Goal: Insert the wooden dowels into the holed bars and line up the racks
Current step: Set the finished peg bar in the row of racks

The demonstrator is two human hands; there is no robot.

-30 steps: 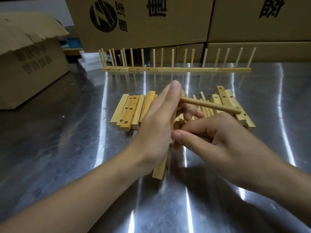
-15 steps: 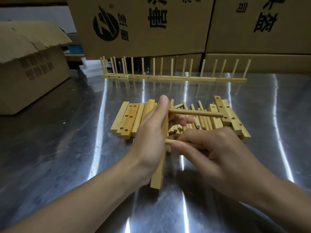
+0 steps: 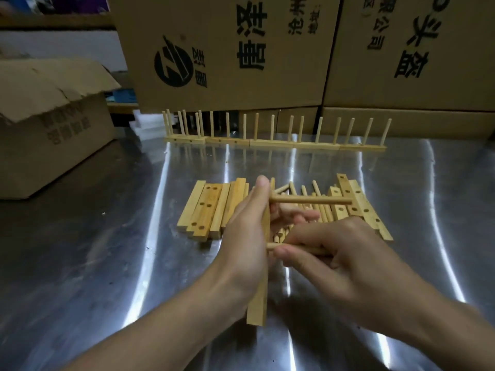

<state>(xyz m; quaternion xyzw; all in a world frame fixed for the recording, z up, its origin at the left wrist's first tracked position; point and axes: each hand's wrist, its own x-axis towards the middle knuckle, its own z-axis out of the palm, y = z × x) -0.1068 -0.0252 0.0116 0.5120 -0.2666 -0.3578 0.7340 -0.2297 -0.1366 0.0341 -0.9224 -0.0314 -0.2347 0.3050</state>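
- Head view: the left grip [image 3: 242, 236] is wrapped round a holed bar [image 3: 257, 307]. The bar's long axis runs from the person toward the far side, and its near end juts out below the palm, over the counter [image 3: 107, 263].
- One seated dowel [image 3: 313, 201] sticks out to the right from the bar's far end.
- The right grip [image 3: 348, 263] pinches a second dowel [image 3: 278, 246], which lies crosswise to the bar. Its free tip points left and meets the bar's right face; whether it has entered a hole is hidden.
- The coming move looks like a straight push leftward along the dowel's axis, with the right grip driving and the left bracing.
- Beyond the hands lie loose bars [image 3: 211, 210] and loose dowels [image 3: 317, 194]. Finished racks [image 3: 276, 143] stand in a line at the far side.
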